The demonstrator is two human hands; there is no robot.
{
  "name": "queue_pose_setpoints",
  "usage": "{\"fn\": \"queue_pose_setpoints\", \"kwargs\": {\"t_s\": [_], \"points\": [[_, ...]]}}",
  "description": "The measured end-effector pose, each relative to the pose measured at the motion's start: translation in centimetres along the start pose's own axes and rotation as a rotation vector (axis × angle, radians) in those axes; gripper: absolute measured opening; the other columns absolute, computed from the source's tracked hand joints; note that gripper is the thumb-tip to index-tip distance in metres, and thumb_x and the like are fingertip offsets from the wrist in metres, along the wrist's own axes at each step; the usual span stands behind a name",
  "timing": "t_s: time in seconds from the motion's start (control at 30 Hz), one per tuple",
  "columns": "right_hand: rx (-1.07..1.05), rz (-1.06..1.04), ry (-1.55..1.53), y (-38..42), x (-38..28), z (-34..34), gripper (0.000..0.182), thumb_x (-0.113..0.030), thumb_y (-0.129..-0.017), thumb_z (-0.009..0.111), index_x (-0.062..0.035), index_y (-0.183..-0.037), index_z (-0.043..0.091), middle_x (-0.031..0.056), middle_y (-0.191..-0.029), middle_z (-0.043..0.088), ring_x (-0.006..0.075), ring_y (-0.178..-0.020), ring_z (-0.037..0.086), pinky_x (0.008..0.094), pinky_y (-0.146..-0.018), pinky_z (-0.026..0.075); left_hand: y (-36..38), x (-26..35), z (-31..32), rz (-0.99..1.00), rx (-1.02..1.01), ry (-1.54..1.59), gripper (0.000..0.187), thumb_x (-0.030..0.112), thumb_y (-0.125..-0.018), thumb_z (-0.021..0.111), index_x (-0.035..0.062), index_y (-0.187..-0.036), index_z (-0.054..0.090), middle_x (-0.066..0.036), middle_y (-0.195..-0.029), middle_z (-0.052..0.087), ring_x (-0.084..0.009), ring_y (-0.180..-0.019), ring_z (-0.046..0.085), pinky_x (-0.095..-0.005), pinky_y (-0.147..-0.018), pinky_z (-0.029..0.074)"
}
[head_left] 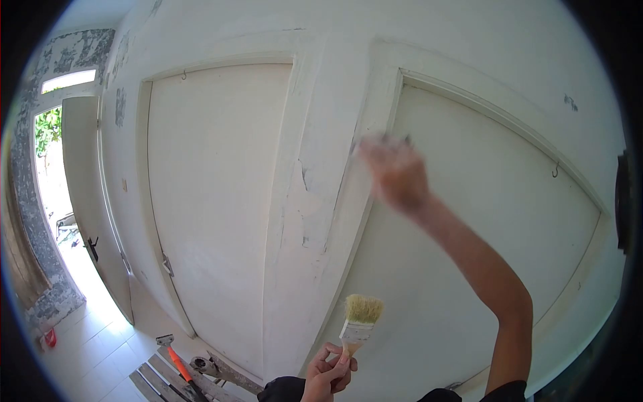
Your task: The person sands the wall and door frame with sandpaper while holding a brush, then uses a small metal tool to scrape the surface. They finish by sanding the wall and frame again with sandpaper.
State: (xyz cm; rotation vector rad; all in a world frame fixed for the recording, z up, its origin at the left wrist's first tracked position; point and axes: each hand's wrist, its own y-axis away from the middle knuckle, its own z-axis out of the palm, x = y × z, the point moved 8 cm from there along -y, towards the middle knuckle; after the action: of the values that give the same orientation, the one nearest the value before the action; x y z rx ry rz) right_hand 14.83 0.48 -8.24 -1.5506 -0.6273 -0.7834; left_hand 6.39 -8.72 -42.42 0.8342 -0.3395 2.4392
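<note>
My left hand (pixel 327 374) is closed around the handle of a flat paintbrush (pixel 359 324), its pale yellowish bristles pointing up and its metal band smeared white. Raised higher, my right hand (pixel 394 171) is against the door frame trim (pixel 382 114) in this view, beside the wall strip between two doors. Motion smears its fingers, and I cannot tell whether they hold anything. Cracks and peeled paint (pixel 305 175) mark the wall strip just left of that hand.
Two closed pale doors, a left one (pixel 207 187) and a right one (pixel 469 201), flank the strip. An orange-handled scraper (pixel 178 362) lies on a slatted wooden bench (pixel 153 382) at lower left. Farther left, an open door (pixel 94 201) lets in daylight. A hook (pixel 555 170) hangs at the right frame.
</note>
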Motion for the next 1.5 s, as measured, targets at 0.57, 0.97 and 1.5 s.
{"fn": "queue_pose_setpoints", "kwargs": {"t_s": [0.57,0.97,1.5], "points": [[-0.081,0.215,0.009,-3.0,1.1,-1.4,0.030,0.001,-0.076,0.066,-0.0081,-0.105,0.064,0.0102,-0.093,0.071,0.0269,-0.086,0.072,0.0355,-0.075,0.056,0.6,-0.3,1.4,-0.014,-0.096,0.052,0.032,0.005,-0.102,0.055,0.0083,-0.134,0.052,-0.009,-0.083,0.064,-0.0063,-0.043,0.032,-0.0232,-0.042,0.026],[-0.051,-0.038,0.151,2.1,-6.8,0.6,0.014,-0.007,-0.084,0.065,-0.0054,-0.097,0.064,0.0109,-0.085,0.070,0.0243,-0.088,0.071,0.0375,-0.083,0.057,0.3,-2.1,1.0,-0.003,-0.202,0.053,0.041,0.010,-0.104,0.056,0.0125,-0.144,0.049,-0.008,-0.088,0.064,-0.0058,-0.045,0.032,-0.0238,-0.044,0.028],[-0.155,-0.030,0.072,5.4,-10.9,1.5,0.010,-0.010,-0.088,0.063,-0.0058,-0.096,0.065,0.0131,-0.101,0.073,0.0283,-0.111,0.070,0.0388,-0.084,0.057,1.1,-0.3,2.4,0.112,-0.130,0.054,0.007,0.012,-0.105,0.056,0.0130,-0.112,0.055,-0.006,-0.077,0.060,-0.0056,-0.041,0.027,-0.0219,-0.042,0.026]]}}
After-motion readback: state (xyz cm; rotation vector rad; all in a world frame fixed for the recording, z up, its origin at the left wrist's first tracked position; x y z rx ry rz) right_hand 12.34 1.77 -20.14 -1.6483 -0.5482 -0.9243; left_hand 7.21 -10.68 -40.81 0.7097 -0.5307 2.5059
